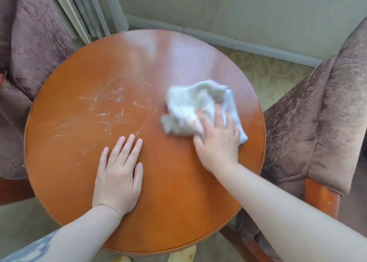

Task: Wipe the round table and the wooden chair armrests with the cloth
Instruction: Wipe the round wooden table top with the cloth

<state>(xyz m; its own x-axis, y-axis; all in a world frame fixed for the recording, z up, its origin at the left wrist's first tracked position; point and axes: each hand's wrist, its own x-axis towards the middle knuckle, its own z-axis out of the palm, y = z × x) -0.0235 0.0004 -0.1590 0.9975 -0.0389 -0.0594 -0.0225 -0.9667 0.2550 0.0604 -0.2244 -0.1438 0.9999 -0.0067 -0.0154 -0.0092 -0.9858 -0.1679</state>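
A round wooden table (178, 202) fills the middle of the view, its orange-brown surface glossy; on the left half lie pale streaks and smears (111, 110), thickest toward the centre-left. The white cloth (190, 104) sits crumpled on the right half of the surface, well inside the rim; the right hand (218, 140) presses down on its near right part, fingers (217, 112) spread and lying over the fabric, slightly blurred, the thumb at the cloth's near edge. The left hand (119, 174) rests flat on the bare surface near the centre, palm down, fingers (127, 144) straight and close together, thumb set a little apart, holding nothing; it lies just near of the streaked patch and well apart from the cloth. A brown plush armchair (327, 112) stands just beside the table on the right, its wooden armrest (319, 196) showing at the near right; another brown armchair (29, 43) stands at the far left, touching or nearly touching the rim. Pale curtains (87, 13) hang at the far left; patterned carpet (264, 71) and a baseboard (228, 40) lie beyond.
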